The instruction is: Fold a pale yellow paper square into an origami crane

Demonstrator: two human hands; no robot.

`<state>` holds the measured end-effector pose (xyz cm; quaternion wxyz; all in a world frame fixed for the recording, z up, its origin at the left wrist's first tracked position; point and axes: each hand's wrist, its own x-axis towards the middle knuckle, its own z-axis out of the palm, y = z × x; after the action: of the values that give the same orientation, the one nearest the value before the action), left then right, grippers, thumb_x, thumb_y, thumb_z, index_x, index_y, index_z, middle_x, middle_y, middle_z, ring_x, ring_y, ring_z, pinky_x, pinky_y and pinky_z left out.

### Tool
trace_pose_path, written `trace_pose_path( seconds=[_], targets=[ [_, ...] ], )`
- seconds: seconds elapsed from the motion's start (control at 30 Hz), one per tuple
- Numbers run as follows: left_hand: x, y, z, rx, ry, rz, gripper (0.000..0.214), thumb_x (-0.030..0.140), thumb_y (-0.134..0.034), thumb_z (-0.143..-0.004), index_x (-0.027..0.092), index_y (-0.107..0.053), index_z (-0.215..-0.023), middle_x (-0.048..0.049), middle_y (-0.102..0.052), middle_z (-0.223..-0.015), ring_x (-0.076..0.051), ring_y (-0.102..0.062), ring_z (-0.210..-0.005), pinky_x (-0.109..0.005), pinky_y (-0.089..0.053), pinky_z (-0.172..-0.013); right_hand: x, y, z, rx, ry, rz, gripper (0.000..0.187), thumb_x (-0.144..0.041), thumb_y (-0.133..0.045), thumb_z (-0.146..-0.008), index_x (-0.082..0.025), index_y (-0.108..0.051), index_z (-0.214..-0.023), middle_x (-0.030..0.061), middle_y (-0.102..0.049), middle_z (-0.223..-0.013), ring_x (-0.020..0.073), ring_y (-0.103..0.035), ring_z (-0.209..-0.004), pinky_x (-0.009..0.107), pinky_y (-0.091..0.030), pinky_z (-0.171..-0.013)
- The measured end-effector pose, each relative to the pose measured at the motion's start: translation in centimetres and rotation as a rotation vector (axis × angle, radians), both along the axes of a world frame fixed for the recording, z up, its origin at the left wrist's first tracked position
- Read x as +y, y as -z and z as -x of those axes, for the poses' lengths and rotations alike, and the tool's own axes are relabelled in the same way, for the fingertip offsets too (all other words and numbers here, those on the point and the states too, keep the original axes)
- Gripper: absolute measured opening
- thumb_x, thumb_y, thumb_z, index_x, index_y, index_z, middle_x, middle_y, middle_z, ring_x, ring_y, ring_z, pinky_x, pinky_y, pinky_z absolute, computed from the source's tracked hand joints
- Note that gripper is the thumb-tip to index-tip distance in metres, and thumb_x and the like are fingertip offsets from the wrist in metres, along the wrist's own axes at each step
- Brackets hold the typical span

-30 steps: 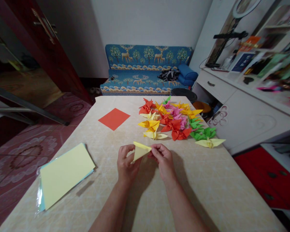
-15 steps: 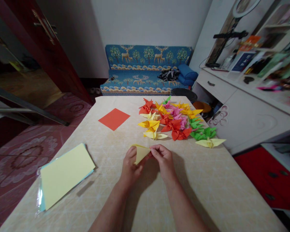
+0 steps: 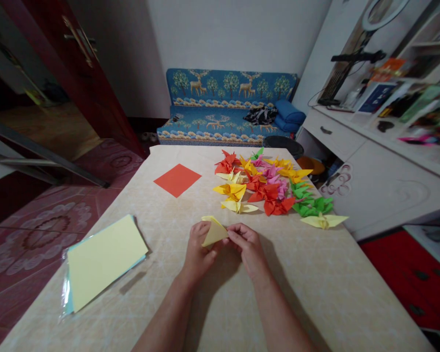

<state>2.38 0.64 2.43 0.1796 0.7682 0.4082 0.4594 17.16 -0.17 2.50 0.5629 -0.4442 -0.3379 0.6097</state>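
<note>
A folded piece of pale yellow origami paper (image 3: pixel 215 231) is held between both hands, above the near middle of the table. My left hand (image 3: pixel 200 248) grips its left side, fingers behind it and thumb low at the front. At the right-hand corner, the thumb and forefinger of my right hand (image 3: pixel 245 244) pinch the paper. Beyond the hands to the right lies a group of folded paper cranes (image 3: pixel 266 190) in red, orange, yellow, pink and green. A square sheet of red paper (image 3: pixel 178 180) lies flat farther back on the left.
A stack of pale yellow and blue paper (image 3: pixel 106 264) in clear wrapping lies at the table's left. The cloth-covered table (image 3: pixel 161 313) ends before a blue patterned sofa (image 3: pixel 212 120). A white cabinet (image 3: pixel 381 171) stands at the right, a red door (image 3: pixel 95 78) at the left.
The yellow paper has turned slightly in my hands, its folded face tilting more towards me. Both hands keep their hold. The whole view has shifted a little.
</note>
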Motion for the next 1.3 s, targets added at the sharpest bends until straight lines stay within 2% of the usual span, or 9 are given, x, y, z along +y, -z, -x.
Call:
trace_pose_path(
  seconds=[0.17,0.3,0.4,0.57,0.7,0.77,0.9,1.07,1.3],
  targets=[
    [-0.4,-0.7,-0.3,-0.041,0.026,0.047,0.006,0.025,-0.060,-0.077,0.019,-0.062,-0.074,-0.0044,-0.064,-0.083,-0.020,-0.056,-0.086,-0.035,-0.042,-0.082,-0.2,0.2,0.3,0.075,-0.028,0.043,0.022,-0.034,-0.071,-0.069,-0.016,-0.063,-0.080,-0.0006,-0.064,-0.070,0.0110,-0.057,-0.058,0.021,-0.045,-0.056],
    [-0.6,-1.4,-0.7,0.027,0.080,0.082,0.009,0.028,-0.063,-0.075,0.018,-0.063,-0.075,-0.0055,-0.064,-0.085,-0.022,-0.055,-0.089,-0.036,-0.041,-0.084,-0.1,0.5,0.2,0.067,-0.047,0.046,0.024,-0.037,-0.069,-0.073,-0.016,-0.062,-0.083,0.0008,-0.065,-0.076,0.0132,-0.058,-0.065,0.020,-0.044,-0.055],
    [-0.5,-1.3,-0.7,-0.004,0.050,0.065,0.013,0.031,-0.066,-0.072,0.018,-0.064,-0.077,-0.0062,-0.062,-0.086,-0.023,-0.055,-0.090,-0.039,-0.041,-0.086,-0.1,0.6,0.2,0.059,-0.041,0.009,0.023,-0.036,-0.069,-0.074,-0.017,-0.063,-0.086,0.0005,-0.064,-0.077,0.0130,-0.058,-0.066,0.020,-0.044,-0.057],
    [-0.3,-0.8,-0.7,-0.252,-0.081,0.133,0.019,0.029,-0.069,-0.071,0.019,-0.066,-0.087,-0.0096,-0.053,-0.119,-0.026,-0.051,-0.109,-0.039,-0.041,-0.093,0.0,0.9,0.5,0.021,-0.003,-0.020,0.023,-0.034,-0.070,-0.072,-0.017,-0.062,-0.084,-0.0005,-0.062,-0.073,0.0111,-0.055,-0.061,0.021,-0.045,-0.057],
    [-0.3,-0.6,-0.9,-0.454,-0.120,0.228,0.049,0.026,-0.076,-0.064,0.022,-0.061,-0.110,-0.0093,-0.041,-0.138,-0.027,-0.046,-0.119,-0.036,-0.042,-0.096,0.0,1.0,0.7,0.008,0.033,-0.045,0.022,-0.033,-0.072,-0.070,-0.018,-0.061,-0.081,-0.0011,-0.061,-0.072,0.0113,-0.056,-0.064,0.021,-0.046,-0.059],
    [-0.2,-0.5,-0.9,-0.518,-0.094,0.327,0.051,0.026,-0.076,-0.064,0.021,-0.061,-0.112,-0.0105,-0.052,-0.128,-0.026,-0.054,-0.109,-0.034,-0.046,-0.088,0.0,0.9,0.8,0.002,0.030,-0.029,0.022,-0.034,-0.071,-0.069,-0.019,-0.060,-0.080,-0.0015,-0.061,-0.072,0.0111,-0.055,-0.062,0.021,-0.046,-0.058],
    [-0.1,-0.1,-0.7,-0.527,-0.080,0.454,0.026,0.027,-0.076,-0.064,0.013,-0.070,-0.085,-0.0093,-0.067,-0.091,-0.022,-0.062,-0.080,-0.030,-0.049,-0.068,0.1,0.7,0.8,-0.017,-0.013,-0.004,0.021,-0.032,-0.073,-0.065,-0.019,-0.061,-0.076,-0.0028,-0.060,-0.067,0.0102,-0.054,-0.057,0.021,-0.044,-0.055],
    [-0.4,-0.3,-0.6,-0.561,-0.140,0.524,0.025,0.030,-0.075,-0.066,0.011,-0.069,-0.082,-0.0087,-0.068,-0.078,-0.019,-0.060,-0.068,-0.027,-0.046,-0.058,-0.1,0.8,0.4,-0.062,-0.049,-0.023,0.018,-0.028,-0.069,-0.067,-0.018,-0.061,-0.079,-0.0019,-0.061,-0.069,0.0104,-0.055,-0.058,0.020,-0.043,-0.055],
    [-0.3,-0.6,-0.4,-0.454,-0.041,0.504,0.025,0.031,-0.072,-0.069,0.010,-0.071,-0.082,-0.0094,-0.068,-0.076,-0.019,-0.060,-0.066,-0.028,-0.046,-0.058,-0.2,0.3,0.2,-0.196,-0.016,-0.121,0.024,-0.031,-0.071,-0.068,-0.017,-0.061,-0.083,0.0012,-0.063,-0.075,0.0134,-0.056,-0.064,0.022,-0.043,-0.056]
  ],
)
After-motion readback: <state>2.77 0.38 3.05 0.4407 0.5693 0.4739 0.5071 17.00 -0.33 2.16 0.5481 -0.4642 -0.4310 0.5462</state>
